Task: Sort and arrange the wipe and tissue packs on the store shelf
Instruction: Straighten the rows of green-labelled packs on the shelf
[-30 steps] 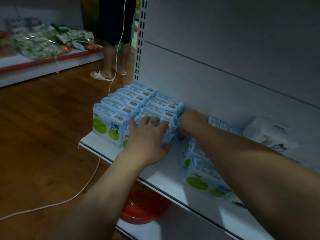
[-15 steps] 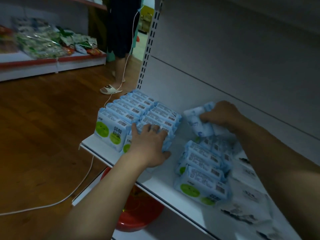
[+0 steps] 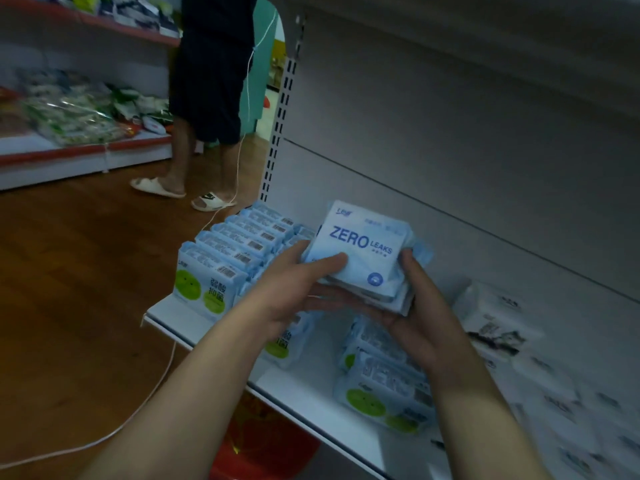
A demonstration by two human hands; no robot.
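Both hands hold a small stack of pale blue "ZERO LEAKS" packs [image 3: 363,251] above the white shelf [image 3: 311,407]. My left hand [image 3: 294,292] grips the stack's left side, thumb across the top pack. My right hand [image 3: 419,313] cups it from below and from the right. Upright blue wipe packs with green circles [image 3: 221,265] stand in rows at the shelf's left end. A second short row of the same packs [image 3: 384,382] stands under my right hand. White tissue packs with black print [image 3: 498,320] lie to the right.
A person in dark shorts and sandals [image 3: 207,98] stands in the aisle at the shelf's end, with a white cable [image 3: 156,389] trailing over the wooden floor. A red basin [image 3: 263,441] sits under the shelf. Another stocked shelf [image 3: 76,119] runs along the far left.
My right hand has lifted the pale blue packs from the back of the shelf toward me. My left hand has left the upright wipe row and now holds the stack too.
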